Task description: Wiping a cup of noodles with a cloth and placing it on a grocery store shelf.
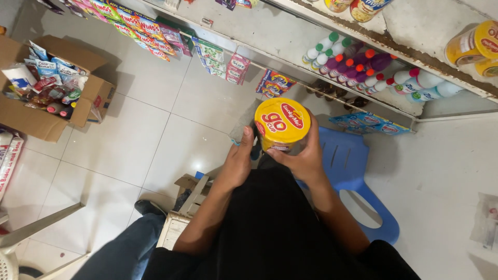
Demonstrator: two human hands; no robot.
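Note:
A yellow noodle cup (281, 123) with a red-and-yellow lid sits between both my hands at chest height, lid facing up. My left hand (239, 158) touches its left side with the thumb against the cup. Wrapped around the cup's right and lower side is my right hand (306, 155). More yellow cups (474, 45) stand on the white shelf (415, 31) at the upper right.
An open cardboard box (49, 88) of packaged goods sits on the tiled floor at left. A blue plastic chair (353, 171) stands below my hands. Bottles with coloured caps (373, 70) and snack packets (140, 28) line the lower shelves. A small carton (189, 194) lies by my legs.

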